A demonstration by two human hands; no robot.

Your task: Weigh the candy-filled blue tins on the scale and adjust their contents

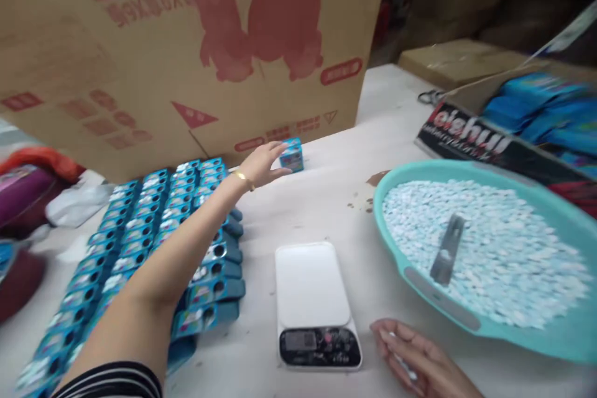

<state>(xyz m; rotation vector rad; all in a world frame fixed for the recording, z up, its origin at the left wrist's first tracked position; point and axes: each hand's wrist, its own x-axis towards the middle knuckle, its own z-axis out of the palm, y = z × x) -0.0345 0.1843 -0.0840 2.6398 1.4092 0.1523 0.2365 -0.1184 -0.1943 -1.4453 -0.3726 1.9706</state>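
My left hand [263, 165] reaches forward across rows of small blue printed boxes [153, 199]. Its thumb and fingers are apart at the left side of a single blue box [293, 154], which stands by the large cardboard carton; whether they grip it is hard to tell. My right hand [420, 357] is low in the view, palm up, with fingers curled round a few small white pieces. Between the hands lies a white kitchen scale [312, 292] with a bare platform and a black display panel.
A turquoise basin [392, 242] of pale blue and white pieces stands at right, a greyish scoop [448, 249] lying in it. Behind is an open carton [466, 130] of blue packs. The big cardboard carton [163, 56] walls off the back. A white bag [79, 204] lies left.
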